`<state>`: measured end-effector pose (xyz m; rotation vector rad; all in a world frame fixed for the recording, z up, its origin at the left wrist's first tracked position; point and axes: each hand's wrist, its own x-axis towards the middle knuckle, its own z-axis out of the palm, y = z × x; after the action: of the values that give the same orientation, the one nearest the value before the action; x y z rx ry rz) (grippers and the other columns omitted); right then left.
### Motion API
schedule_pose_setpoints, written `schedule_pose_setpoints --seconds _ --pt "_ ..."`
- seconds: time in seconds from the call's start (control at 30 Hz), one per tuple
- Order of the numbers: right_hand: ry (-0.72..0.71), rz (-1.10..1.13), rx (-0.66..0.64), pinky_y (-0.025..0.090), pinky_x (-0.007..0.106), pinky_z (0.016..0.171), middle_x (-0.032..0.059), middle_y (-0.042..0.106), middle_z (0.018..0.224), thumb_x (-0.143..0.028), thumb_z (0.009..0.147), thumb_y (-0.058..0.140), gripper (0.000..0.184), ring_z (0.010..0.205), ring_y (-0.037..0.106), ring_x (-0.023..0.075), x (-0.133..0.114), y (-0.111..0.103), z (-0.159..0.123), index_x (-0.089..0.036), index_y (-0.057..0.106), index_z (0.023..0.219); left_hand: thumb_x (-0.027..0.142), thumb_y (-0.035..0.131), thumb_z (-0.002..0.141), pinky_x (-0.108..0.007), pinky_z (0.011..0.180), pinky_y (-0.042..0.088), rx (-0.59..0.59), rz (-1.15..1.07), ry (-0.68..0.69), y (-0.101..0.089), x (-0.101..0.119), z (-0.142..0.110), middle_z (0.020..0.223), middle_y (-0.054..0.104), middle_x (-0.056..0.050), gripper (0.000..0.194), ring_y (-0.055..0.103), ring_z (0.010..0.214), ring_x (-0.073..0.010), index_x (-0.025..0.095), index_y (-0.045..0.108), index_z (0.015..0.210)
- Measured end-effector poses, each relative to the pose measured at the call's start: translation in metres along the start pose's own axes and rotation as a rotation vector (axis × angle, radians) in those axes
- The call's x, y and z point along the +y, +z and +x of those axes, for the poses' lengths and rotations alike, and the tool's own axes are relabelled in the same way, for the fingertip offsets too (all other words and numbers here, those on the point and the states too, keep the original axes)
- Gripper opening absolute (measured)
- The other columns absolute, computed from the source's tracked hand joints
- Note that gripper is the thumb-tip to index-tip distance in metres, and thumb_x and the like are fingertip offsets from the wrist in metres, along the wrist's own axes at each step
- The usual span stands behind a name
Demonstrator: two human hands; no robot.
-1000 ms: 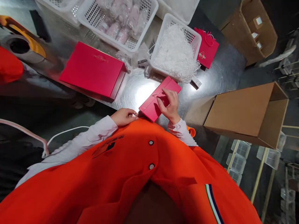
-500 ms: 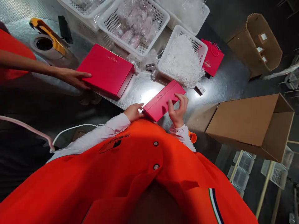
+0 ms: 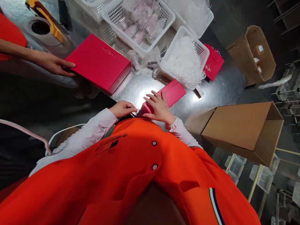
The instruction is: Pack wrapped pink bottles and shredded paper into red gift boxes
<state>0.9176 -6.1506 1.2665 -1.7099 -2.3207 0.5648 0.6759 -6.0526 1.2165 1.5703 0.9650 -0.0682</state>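
Observation:
A narrow red gift box (image 3: 173,92) lies at an angle on the metal table in front of my orange apron. My right hand (image 3: 159,107) rests over its near half, fingers spread and stretched out, hiding part of the lid. Beside the box's left end, my left hand (image 3: 124,108) is closed in a pinch on a thin white strand (image 3: 138,110). The strand is too small to make out fully. Farther left, a larger red gift box (image 3: 98,61) sits on the table, and a co-worker's hand (image 3: 55,64) touches its left edge.
White baskets hold bubble-wrapped pink bottles (image 3: 142,23) and white paper shreds (image 3: 184,61). A red paper bag (image 3: 213,62) lies at the far side. A tape dispenser (image 3: 47,26) stands at left. Cardboard boxes (image 3: 239,125) are on the right.
My right hand has moved left and come down flat over the small box. My left hand has drawn left, off the box's end, pinching the white strand.

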Motion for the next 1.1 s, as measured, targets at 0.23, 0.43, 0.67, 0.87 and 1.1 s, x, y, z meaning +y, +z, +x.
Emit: schedule_pose_setpoints --seconds 0.23,0.43,0.67,0.87,1.1 --pt "0.024 -0.019 0.01 0.008 0.072 0.135 0.0152 0.065 0.149 -0.041 0.092 0.077 0.057 0.154 0.042 0.0425 -0.002 0.004 0.0 -0.022 0.069 0.146 0.035 0.071 0.088 -0.025 0.067 0.039 0.401 -0.305 0.149 -0.071 0.05 -0.004 0.076 0.064 -0.007 0.044 0.048 0.064 -0.0052 -0.004 0.073 0.108" --pt "0.036 -0.013 0.025 0.009 0.07 0.135 0.0136 0.067 0.146 -0.043 0.095 0.076 0.05 0.153 0.044 0.0404 -0.008 0.003 0.002 -0.024 0.072 0.141 0.013 0.056 0.092 -0.03 0.082 0.043 0.437 -0.302 0.116 -0.108 0.119 0.001 0.088 0.065 -0.008 0.033 0.069 0.094 -0.0169 -0.01 0.067 0.114" --pt "0.182 0.037 0.136 0.007 0.071 0.136 0.0105 0.075 0.129 -0.036 0.105 0.063 0.025 0.152 0.047 0.0369 -0.023 0.013 0.009 -0.026 0.082 0.118 0.026 0.038 0.105 -0.035 0.084 0.053 0.134 -0.312 0.178 -0.076 0.124 0.01 0.083 0.062 -0.004 0.024 0.065 0.078 -0.0132 0.011 0.057 0.105" --pt "0.17 0.081 0.116 0.004 0.071 0.137 0.0146 0.071 0.14 -0.031 0.092 0.075 0.045 0.156 0.044 0.0397 -0.021 0.014 0.007 -0.021 0.074 0.136 0.049 0.075 0.084 -0.03 0.072 0.042 0.085 0.691 0.109 -0.022 0.081 -0.005 0.087 0.075 -0.006 0.047 0.068 0.082 -0.0245 0.019 0.075 0.121" --pt "0.174 0.111 0.144 0.0 0.075 0.135 0.0165 0.071 0.139 -0.028 0.096 0.067 0.031 0.163 0.036 0.0416 -0.023 0.016 0.005 -0.02 0.076 0.125 0.05 0.053 0.102 -0.033 0.068 0.037 0.213 0.755 -0.003 0.022 0.062 -0.033 0.093 0.082 -0.01 0.045 0.074 0.089 -0.0287 0.028 0.088 0.12"
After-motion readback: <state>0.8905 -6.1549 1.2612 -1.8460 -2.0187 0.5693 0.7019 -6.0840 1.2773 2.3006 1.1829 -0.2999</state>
